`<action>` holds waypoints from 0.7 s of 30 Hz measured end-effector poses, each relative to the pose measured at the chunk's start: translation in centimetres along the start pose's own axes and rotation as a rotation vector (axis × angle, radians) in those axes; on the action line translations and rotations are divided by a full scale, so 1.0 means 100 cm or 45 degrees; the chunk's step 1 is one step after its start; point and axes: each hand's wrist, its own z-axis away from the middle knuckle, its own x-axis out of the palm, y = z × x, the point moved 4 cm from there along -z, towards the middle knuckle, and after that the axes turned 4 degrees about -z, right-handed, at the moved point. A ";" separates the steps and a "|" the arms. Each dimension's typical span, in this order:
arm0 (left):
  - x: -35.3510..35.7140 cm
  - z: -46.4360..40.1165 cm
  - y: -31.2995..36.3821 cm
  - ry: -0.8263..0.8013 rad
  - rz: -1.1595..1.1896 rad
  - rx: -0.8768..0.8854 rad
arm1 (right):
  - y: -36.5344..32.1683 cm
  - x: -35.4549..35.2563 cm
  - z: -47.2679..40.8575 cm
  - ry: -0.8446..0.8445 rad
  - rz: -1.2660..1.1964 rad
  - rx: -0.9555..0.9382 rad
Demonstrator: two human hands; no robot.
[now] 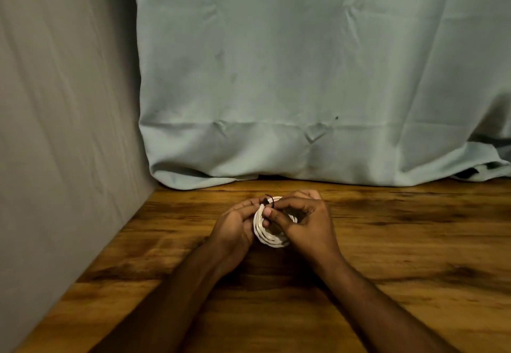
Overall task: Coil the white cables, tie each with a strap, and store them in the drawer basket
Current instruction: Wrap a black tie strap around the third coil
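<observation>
While both hands (276, 222) grip the white cable coil (266, 235) — wooden table (414, 242), pale curtain (304, 76) behind.

You are looking down at a wooden tabletop (401, 242) with dark, streaky grain. A pale blue-green cloth (304, 76) hangs behind it, creased, its lower edge bunched on the wood. At your left a grey fabric-covered wall (60, 117) meets the table edge. Something dark (468, 172) peeks out under the cloth's right corner; what it is, you cannot tell.
</observation>
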 end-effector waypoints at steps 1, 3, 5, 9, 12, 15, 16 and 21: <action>-0.001 -0.001 0.000 0.008 0.010 0.009 | 0.001 0.000 0.000 0.004 -0.018 -0.003; 0.001 0.000 0.000 0.027 0.011 0.034 | 0.004 0.001 0.000 0.010 -0.028 0.010; 0.001 0.000 0.000 0.081 -0.025 0.062 | 0.008 0.001 0.000 0.032 -0.001 0.034; -0.006 -0.002 0.000 0.170 -0.280 0.167 | 0.008 0.001 0.001 0.076 0.003 0.093; -0.006 0.000 0.004 0.156 -0.532 0.315 | 0.010 0.001 0.003 0.026 0.017 0.123; -0.006 0.002 0.007 0.146 -0.726 0.417 | 0.013 0.003 0.007 -0.030 -0.026 0.166; -0.006 0.003 0.007 0.145 -0.790 0.450 | 0.014 0.003 0.007 -0.027 -0.074 0.185; -0.003 0.010 0.012 0.189 -1.191 0.668 | 0.009 -0.003 0.004 0.041 -0.041 0.116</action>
